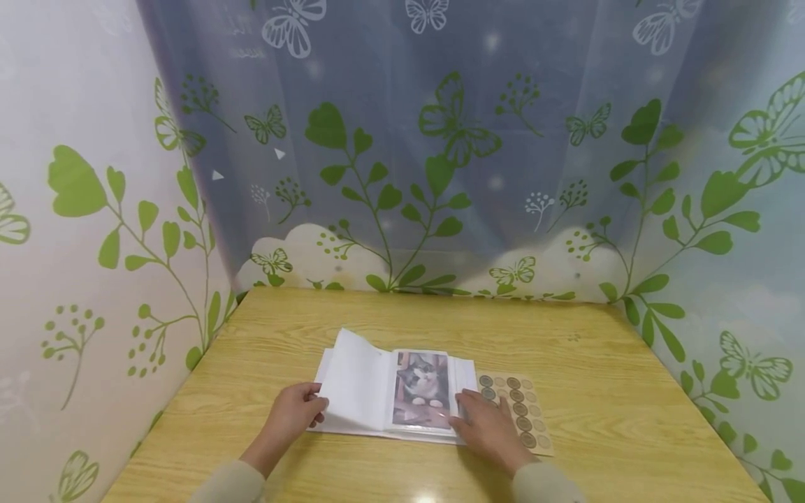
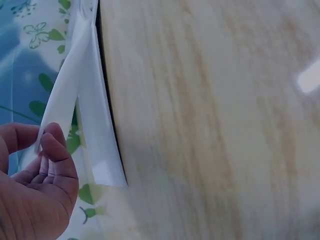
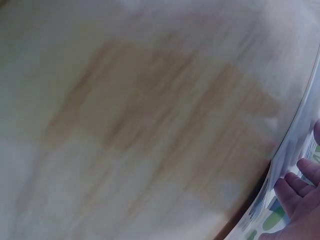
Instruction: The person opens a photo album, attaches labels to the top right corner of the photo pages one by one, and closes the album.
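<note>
An open photo album (image 1: 465, 370) with white pages lies on the wooden table. Its raised white page (image 1: 355, 384) is pinched at the left edge by my left hand (image 1: 291, 413). In the left wrist view, thumb and fingers close on the edge of that page (image 2: 67, 87), which stands up from the cover beneath. A cat photo (image 1: 420, 395) fills the right-hand page. My right hand (image 1: 493, 427) rests on the album's right edge with its fingers extended; the right wrist view shows these fingers (image 3: 287, 195) against the album's side.
A tan sheet of round stickers (image 1: 536, 426), dark and light, lies to the right of the album, partly under my right hand. Curtains (image 1: 390, 175) with leaf and butterfly prints enclose the wooden table (image 1: 604, 391) at the back and both sides.
</note>
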Motion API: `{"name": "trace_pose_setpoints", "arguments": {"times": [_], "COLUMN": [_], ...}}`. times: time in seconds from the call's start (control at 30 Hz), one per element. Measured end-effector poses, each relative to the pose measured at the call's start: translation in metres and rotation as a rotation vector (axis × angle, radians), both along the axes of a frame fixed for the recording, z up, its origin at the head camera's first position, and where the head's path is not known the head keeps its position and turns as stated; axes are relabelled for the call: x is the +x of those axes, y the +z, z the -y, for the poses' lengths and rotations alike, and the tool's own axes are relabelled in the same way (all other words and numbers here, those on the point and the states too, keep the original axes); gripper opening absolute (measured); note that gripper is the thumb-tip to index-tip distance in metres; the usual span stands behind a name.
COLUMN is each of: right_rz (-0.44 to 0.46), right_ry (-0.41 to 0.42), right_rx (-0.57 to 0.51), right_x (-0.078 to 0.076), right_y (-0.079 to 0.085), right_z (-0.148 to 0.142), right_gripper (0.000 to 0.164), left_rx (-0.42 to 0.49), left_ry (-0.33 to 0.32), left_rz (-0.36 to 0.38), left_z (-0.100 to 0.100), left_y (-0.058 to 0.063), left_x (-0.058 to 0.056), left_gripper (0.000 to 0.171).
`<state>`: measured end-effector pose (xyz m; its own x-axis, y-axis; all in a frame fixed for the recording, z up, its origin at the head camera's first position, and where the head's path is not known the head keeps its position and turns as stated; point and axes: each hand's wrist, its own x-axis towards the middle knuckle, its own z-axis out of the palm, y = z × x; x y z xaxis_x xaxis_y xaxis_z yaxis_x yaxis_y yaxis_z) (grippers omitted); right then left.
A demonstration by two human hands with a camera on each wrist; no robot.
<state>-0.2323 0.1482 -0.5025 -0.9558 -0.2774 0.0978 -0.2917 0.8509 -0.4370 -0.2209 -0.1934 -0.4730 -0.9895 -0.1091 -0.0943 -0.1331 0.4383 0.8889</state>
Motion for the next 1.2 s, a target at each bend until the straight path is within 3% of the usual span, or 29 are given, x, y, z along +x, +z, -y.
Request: {"name": "trace_pose_setpoints", "arguments": {"times": [0.47, 0.97, 1.07, 1.2], "right_rz": [0.032, 0.017, 0.011, -0.001], "right_ry": [-0.008, -0.011, -0.011, -0.009], "right_rx": [-0.026, -0.033, -0.032, -0.047], "right_x": [0.007, 0.015, 0.015, 0.015], "right_y": [0.005, 0.004, 0.002, 0.002], "right_z": [-0.015, -0.023, -0.023, -0.023], "right_gripper": [0.045, 0.045, 0.045, 0.043], "left_rx": [-0.087, -0.206, -0.255, -0.394], "left_ry": [-0.016, -0.103, -0.115, -0.15], "left_rz": [0.075, 0.047, 0.031, -0.024], "left_z": [-0.004, -0.004, -0.003, 0.002], "left_y": [-0.012, -0.018, -0.016, -0.013], "left_x": [0.006, 0.011, 0.012, 0.011], "left_gripper": [0.032, 0.029, 0.032, 0.03]}}
